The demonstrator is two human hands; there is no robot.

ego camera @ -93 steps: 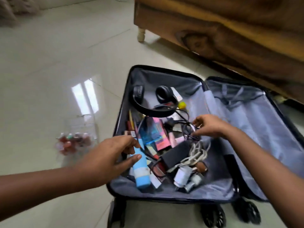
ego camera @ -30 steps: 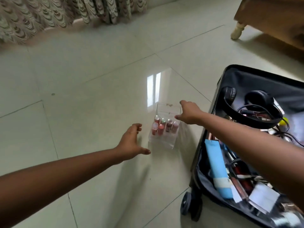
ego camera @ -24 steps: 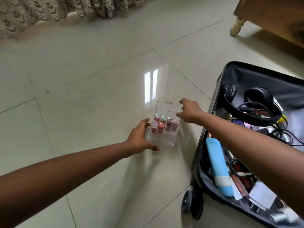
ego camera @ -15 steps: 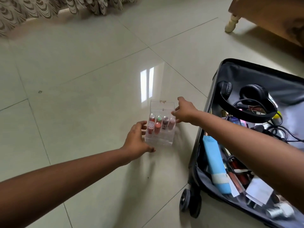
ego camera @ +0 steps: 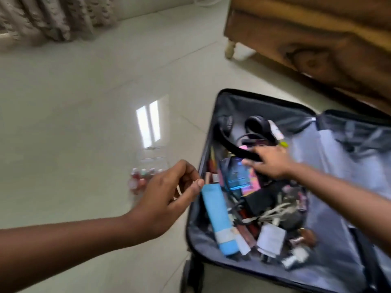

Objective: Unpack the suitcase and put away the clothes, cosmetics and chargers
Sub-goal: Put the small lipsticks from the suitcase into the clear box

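Swung back from the clear organiser point(ego camera: 151, 166), left of centre, to the suitcase point(ego camera: 213, 115). Sorting cosmetics: right hand point(ego camera: 268, 163) spread over them, left hand point(ego camera: 169, 199) loosely curled, holding nothing. Next: pinching one small item free of cables.

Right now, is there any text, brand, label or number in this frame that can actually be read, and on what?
None can be read; the frame is motion-blurred.
Blue tube: pale band, no legible print.
Iridescent box: printing blurred.
White tag: marks too faint to read.
White label by the headphones: too small and blurred.
Small bottles in the clear organizer: no readable labels.
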